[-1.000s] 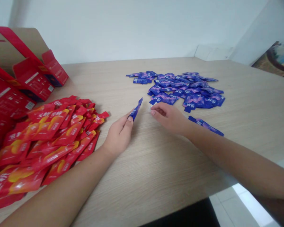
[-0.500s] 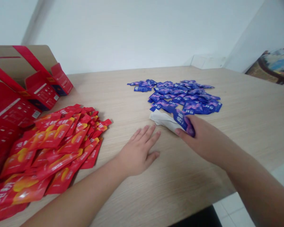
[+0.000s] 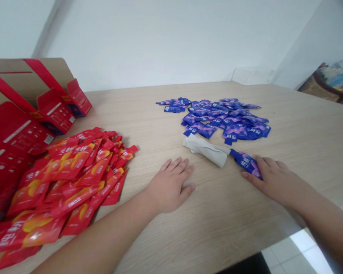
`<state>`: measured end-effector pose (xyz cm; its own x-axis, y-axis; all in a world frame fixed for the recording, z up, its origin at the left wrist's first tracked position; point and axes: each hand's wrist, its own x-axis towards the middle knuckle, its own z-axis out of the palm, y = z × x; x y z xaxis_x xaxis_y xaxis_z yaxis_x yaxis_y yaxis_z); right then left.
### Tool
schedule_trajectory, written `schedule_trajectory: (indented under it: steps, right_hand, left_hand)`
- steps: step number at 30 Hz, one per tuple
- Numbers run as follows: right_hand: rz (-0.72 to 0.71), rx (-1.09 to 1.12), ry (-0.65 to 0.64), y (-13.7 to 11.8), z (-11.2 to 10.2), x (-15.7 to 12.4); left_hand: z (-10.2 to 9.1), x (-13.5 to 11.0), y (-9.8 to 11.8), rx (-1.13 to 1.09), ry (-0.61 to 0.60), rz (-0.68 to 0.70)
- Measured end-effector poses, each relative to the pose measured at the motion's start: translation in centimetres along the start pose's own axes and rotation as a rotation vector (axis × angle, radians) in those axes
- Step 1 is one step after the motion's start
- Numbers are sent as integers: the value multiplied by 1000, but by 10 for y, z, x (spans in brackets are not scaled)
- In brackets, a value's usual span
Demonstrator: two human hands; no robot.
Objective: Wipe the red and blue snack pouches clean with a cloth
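Note:
My left hand (image 3: 171, 186) lies flat on the wooden table with its fingers stretched out and nothing in it. On the right, my right hand (image 3: 274, 179) grips a blue-purple sachet (image 3: 247, 164) between thumb and fingers, close to the tabletop. A folded white tissue (image 3: 207, 149) rests between the two hands, just left of that sachet. Behind the tissue spreads a pile of blue-purple sachets (image 3: 234, 129). Left of my left hand is a large heap of red-orange sachets (image 3: 74, 167), partly overlapped by my left forearm.
Red cardboard boxes (image 3: 55, 110) with raised flaps stand at the left, before a larger brown carton (image 3: 8, 83) with red bands. The table (image 3: 125, 110) meets a white wall (image 3: 160, 42). A patterned item (image 3: 334, 80) is at the far right; tiled floor shows below.
My right hand has moved right with the blue-purple sachet, away from the white tissue, which now lies by itself on the table. My left hand has stayed in place.

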<state>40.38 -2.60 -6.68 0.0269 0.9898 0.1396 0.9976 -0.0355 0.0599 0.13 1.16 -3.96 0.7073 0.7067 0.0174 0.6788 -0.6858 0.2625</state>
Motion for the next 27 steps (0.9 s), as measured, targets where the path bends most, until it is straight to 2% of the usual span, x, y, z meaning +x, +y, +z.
schedule_trajectory:
  steps: [3, 6, 9, 12, 16, 19, 23, 27]
  right_hand:
    - [-17, 5, -69, 3, -10, 11]
    - [-79, 70, -34, -14, -29, 42]
    - [-286, 167, 39, -58, -48, 93]
    - [-396, 237, -24, -110, -54, 156]
    - [-334, 241, -51, -158, -40, 232]
    - [-237, 230, -64, -178, -24, 267]
    - [-122, 191, -81, -194, -15, 285]
    - [-119, 167, -86, -195, -31, 288]
  left_hand:
    - [0, 0, 0, -9, 8, 2]
    - [0, 1, 0, -18, 17, 4]
    - [0, 0, 0, -21, 29, 4]
    - [-1, 0, 0, -28, 44, 9]
    - [-1, -1, 0, -45, 57, 12]
    - [-2, 0, 0, -61, 67, 12]
    - [-2, 0, 0, -69, 72, 15]
    - [0, -1, 0, -77, 68, 18]
